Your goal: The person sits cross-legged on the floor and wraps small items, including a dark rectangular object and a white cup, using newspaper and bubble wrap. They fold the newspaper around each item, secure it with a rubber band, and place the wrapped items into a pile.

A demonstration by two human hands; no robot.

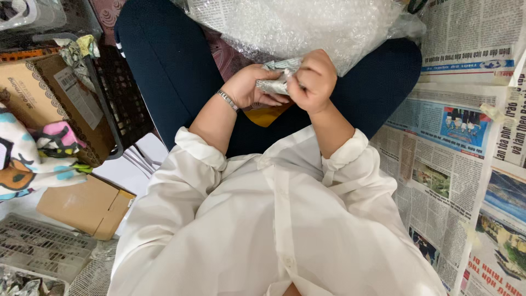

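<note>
On the floor, newspapers [460, 164] lie spread to the person's right, covering the ground beside the knee. Across the lap and past the crossed legs in dark trousers [164, 71] lies a big sheet of bubble wrap [296, 24], its near edge reaching down to the hands. A white shirt [274, 219] with rolled cuffs fills the lower middle of the view. To the left stands a black crate [118, 104] with a brown cardboard box [49, 93] leaning at it, and a patterned cloth [33, 153] lies over the box's near end. A smaller flat carton [87, 205] rests on the floor below that, next to some white sheets [137, 159].

Between the knees, both hands meet on a small bundle [276, 79] wrapped in newsprint, just under the bubble wrap's edge. The left hand [252, 87], with a bracelet [227, 100] at the wrist, cups the bundle from the side and below, fingers curled round it. The right hand [313, 82] is closed in a loose fist over the bundle's other end, pinching the paper. A yellow thing [266, 115] shows just beneath the hands; what it is cannot be told.
</note>
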